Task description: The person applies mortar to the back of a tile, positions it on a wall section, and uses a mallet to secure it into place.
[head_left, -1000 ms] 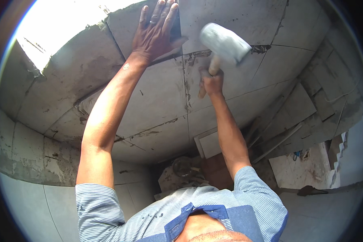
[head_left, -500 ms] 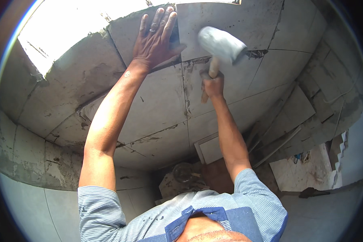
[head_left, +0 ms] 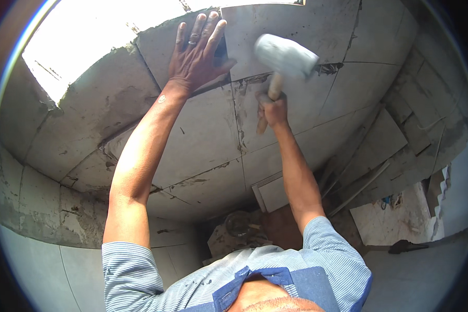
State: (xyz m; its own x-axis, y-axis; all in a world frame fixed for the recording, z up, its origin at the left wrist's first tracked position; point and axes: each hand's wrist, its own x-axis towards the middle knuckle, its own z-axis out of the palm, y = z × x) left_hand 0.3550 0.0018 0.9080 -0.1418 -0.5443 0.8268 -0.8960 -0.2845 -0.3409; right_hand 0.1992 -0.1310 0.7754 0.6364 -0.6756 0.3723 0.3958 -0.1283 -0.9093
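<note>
My left hand [head_left: 196,54] lies flat with spread fingers against a grey wall tile [head_left: 156,39], just below the bright opening. A ring shows on one of its fingers. My right hand [head_left: 273,108] is wrapped round the wooden handle of a mallet [head_left: 285,54]. The mallet's thick, pale head is up and slightly blurred, in front of the upper tile [head_left: 291,23] to the right of my left hand. Whether the head touches the tile I cannot tell. Smeared mortar [head_left: 239,112] marks the joints between the tiles below.
A bright opening [head_left: 93,36] with a rough edge is at the upper left. Low in the middle, a round bucket-like container [head_left: 237,222] stands near a white-framed panel [head_left: 270,192]. Loose boards [head_left: 379,135] and a long thin strip [head_left: 360,188] lie at the right.
The view has shifted very slightly. My left hand stays flat on the tile, and the mallet in my right hand is at nearly the same height, still blurred.
</note>
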